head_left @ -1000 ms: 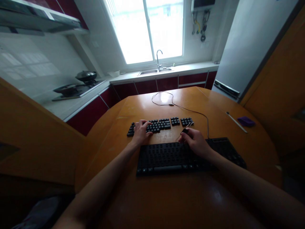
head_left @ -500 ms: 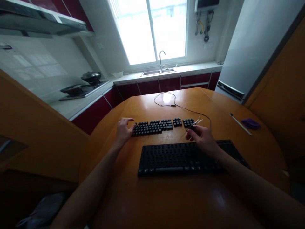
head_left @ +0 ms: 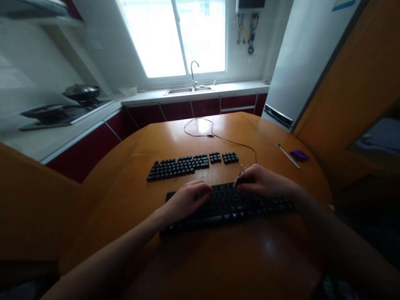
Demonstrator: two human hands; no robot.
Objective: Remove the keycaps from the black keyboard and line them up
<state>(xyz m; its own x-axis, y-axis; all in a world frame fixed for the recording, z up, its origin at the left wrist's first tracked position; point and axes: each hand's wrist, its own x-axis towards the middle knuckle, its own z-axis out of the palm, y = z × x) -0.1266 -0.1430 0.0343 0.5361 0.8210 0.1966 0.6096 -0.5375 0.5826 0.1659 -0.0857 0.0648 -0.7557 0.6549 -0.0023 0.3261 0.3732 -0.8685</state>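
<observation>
A black keyboard point(head_left: 223, 196) lies on the round wooden table, bare of caps over most of its upper rows, with caps still along its bottom row. My left hand point(head_left: 189, 199) rests over its left part, fingers bent, thumb and forefinger apart; I make out nothing between them. Above the keyboard's back edge, my right hand point(head_left: 258, 180) grips a keycap puller point(head_left: 240, 181) by its black handle, its thin wire prongs pointing up and away. Beyond the keyboard, loose black keycaps point(head_left: 178, 167) stand in neat rows and blocks laid out like a keyboard.
The keyboard cable point(head_left: 233, 141) loops over the back of the table point(head_left: 168, 137). To the right lie a thin white brush-like stick point(head_left: 289, 156) and a purple cloth point(head_left: 299, 155). Farther off are a sink point(head_left: 184, 90), a stove with pans point(head_left: 81, 92) and a fridge point(head_left: 284, 62).
My left hand has left the left end of the keycap rows and come down onto the keyboard. The right hand, still holding the puller, has moved nearer it. The view has turned rightward.
</observation>
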